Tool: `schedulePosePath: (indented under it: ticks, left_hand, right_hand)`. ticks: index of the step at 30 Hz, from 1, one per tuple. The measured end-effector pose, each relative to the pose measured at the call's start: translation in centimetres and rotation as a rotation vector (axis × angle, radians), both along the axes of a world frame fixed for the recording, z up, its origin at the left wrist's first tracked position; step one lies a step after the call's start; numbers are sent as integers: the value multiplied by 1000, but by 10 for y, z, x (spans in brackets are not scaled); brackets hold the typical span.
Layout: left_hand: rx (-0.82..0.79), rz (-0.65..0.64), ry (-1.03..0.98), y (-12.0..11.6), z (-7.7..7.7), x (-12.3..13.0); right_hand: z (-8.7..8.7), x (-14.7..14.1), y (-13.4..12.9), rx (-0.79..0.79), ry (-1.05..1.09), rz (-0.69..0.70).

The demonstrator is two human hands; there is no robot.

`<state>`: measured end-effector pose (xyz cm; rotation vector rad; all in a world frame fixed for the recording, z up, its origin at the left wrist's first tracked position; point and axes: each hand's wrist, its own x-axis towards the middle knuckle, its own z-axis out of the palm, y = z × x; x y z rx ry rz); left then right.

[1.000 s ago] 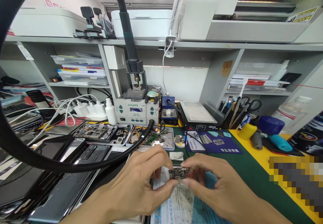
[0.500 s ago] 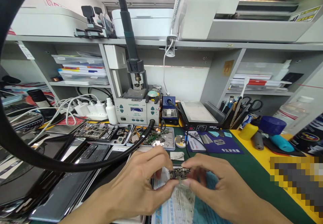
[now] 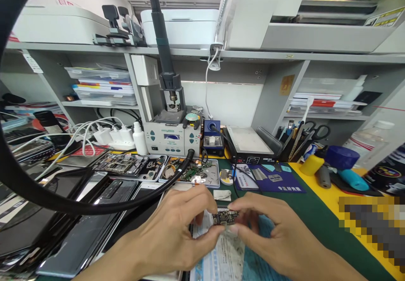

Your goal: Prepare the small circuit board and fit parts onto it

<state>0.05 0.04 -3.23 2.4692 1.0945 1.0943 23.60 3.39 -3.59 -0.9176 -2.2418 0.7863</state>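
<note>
A small dark circuit board [image 3: 225, 217] is held up between both hands, low in the middle of the view. My left hand [image 3: 186, 226] pinches its left end between thumb and fingers. On the right end, the thumb and index finger of my right hand [image 3: 268, 230] grip the board's edges. Below the board lie a printed white sheet [image 3: 226, 255] and a blue cloth-like piece [image 3: 257, 264] on the green mat [image 3: 319, 226]. A folded white wipe [image 3: 222, 195] rests just beyond the fingers.
A thick black hose [image 3: 104, 208] loops across the left, over phone parts [image 3: 85, 230]. Behind stand a rework station [image 3: 172, 139], a parts tray [image 3: 215, 175] and a heating plate [image 3: 249, 139]. Tools and bottles [image 3: 311, 165] are at the right.
</note>
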Motion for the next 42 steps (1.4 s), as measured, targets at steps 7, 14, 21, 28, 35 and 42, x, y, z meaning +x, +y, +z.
schedulePosePath:
  ticks: [7,14,21,28,35,42]
  left_hand:
    - [-37,40,17,-2,0,1]
    - [-23,39,13,-2,-1,-1]
    - [-32,54,18,-2,-1,-1]
    - [-29,22,24,-2,0,-2]
    - [-13,12,26,-2,1,-1]
    - [-23,33,14,-1,0,-1]
  right_hand:
    - [2,-1,0,17,2,-5]
    - [2,0,-1,-2,-10,-12]
    - [-1,0,-1,-21,0,-12]
    - [0,-1,0,-13,8,-4]
    - [0,-1,-1,11,19,-4]
    - [1,1,-1,4,14,-6]
